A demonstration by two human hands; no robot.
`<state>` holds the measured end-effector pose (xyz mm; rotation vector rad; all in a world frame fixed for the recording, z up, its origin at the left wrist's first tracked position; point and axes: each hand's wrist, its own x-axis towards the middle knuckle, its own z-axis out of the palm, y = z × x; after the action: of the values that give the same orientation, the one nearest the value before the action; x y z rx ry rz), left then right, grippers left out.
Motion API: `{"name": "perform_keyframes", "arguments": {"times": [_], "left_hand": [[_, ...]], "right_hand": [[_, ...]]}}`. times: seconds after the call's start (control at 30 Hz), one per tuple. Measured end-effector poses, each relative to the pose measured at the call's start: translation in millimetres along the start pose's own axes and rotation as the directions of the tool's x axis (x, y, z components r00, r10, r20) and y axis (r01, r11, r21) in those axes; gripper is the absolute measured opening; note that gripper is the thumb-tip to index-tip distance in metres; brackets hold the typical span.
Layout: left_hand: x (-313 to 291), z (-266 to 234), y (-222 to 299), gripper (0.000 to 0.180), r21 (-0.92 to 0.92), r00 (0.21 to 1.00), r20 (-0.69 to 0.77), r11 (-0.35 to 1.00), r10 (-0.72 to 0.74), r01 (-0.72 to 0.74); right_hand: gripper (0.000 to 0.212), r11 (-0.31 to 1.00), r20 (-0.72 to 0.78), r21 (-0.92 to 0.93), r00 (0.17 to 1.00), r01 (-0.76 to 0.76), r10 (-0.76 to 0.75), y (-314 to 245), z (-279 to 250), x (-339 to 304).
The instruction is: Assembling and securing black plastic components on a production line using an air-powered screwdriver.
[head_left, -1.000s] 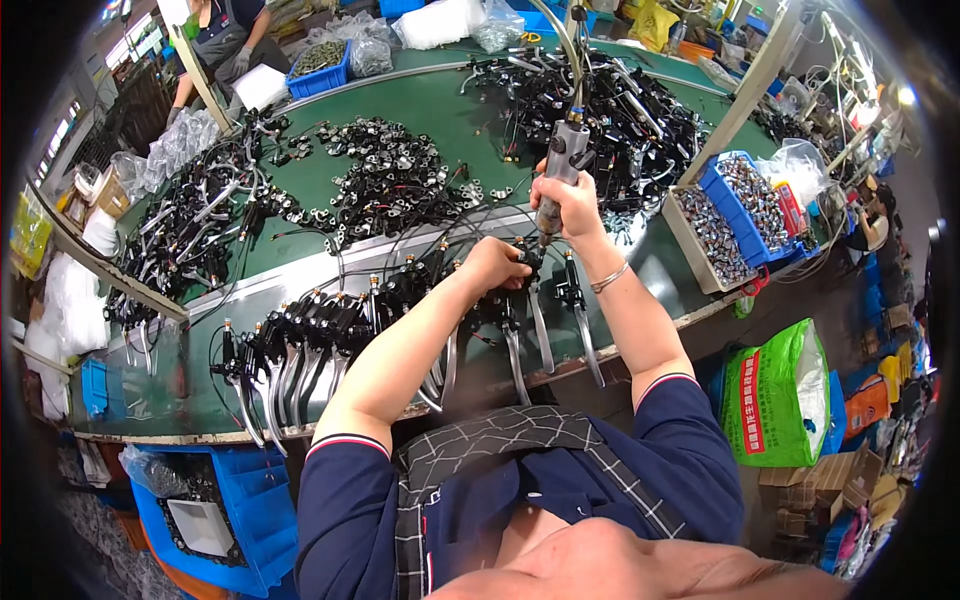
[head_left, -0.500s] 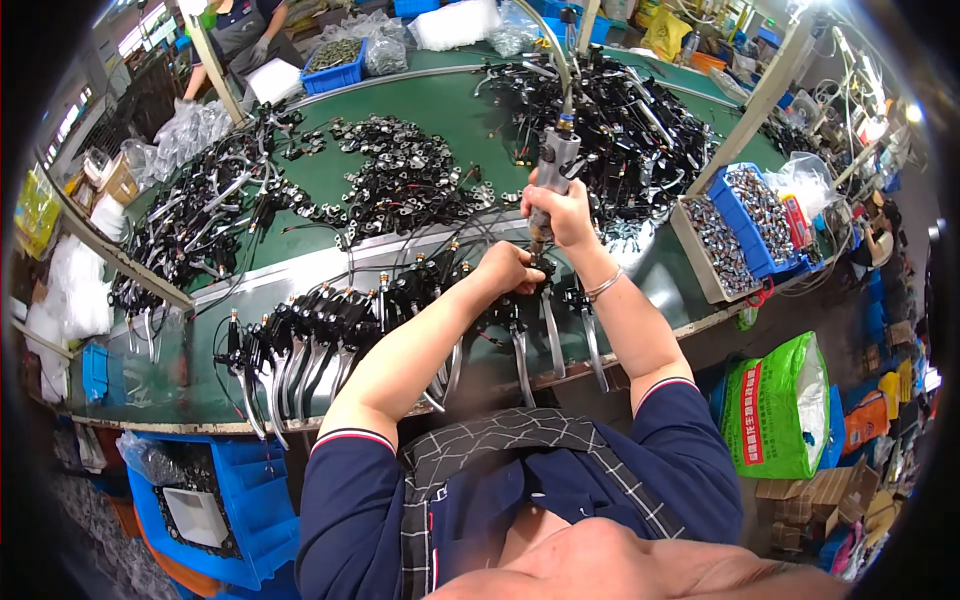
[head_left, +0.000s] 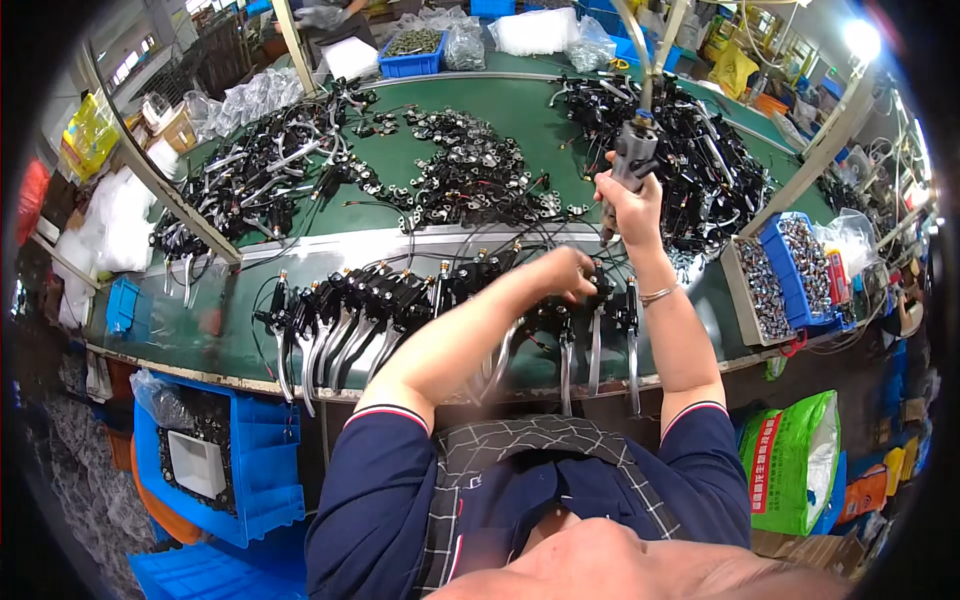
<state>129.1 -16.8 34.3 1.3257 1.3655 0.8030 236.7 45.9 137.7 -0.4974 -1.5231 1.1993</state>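
My right hand is wrapped around a grey air screwdriver, held nearly upright with its bit pointing down and a hose leading up from its top. The bit is above and apart from a brake lever with a black clamp body and a silver blade. Beside that lever's black end is my left hand, its fingers bent and smeared by motion; whether they grip it is unclear. More brake levers stand in a row along the bench's near edge, partly behind my left forearm.
Small black-and-silver clamp parts lie heaped mid-bench, between piles of levers at left and right. A blue bin of small metal parts stands at right. Frame posts rise from the bench. A person works at the far left.
The screwdriver has lifted off the brake lever and moved up to the right. My left hand has shifted on that lever's black end. The whole view has swung a little.
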Motion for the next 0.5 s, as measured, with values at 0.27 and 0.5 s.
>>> {"name": "perform_keyframes", "arguments": {"times": [0.27, 0.5], "left_hand": [[-50.0, -192.6, -87.5, 0.023, 0.827, 0.830, -0.521, 0.357, 0.200, 0.433], [-46.0, -207.7, -114.0, 0.010, 0.823, 0.805, -0.529, 0.392, 0.269, 0.410]], "right_hand": [[0.037, 0.966, 0.159, -0.257, 0.985, -0.027, 0.070, 57.3, 12.6, 40.1], [0.048, 0.966, 0.172, -0.257, 0.984, 0.007, 0.038, 66.3, 51.2, 37.7]]}}
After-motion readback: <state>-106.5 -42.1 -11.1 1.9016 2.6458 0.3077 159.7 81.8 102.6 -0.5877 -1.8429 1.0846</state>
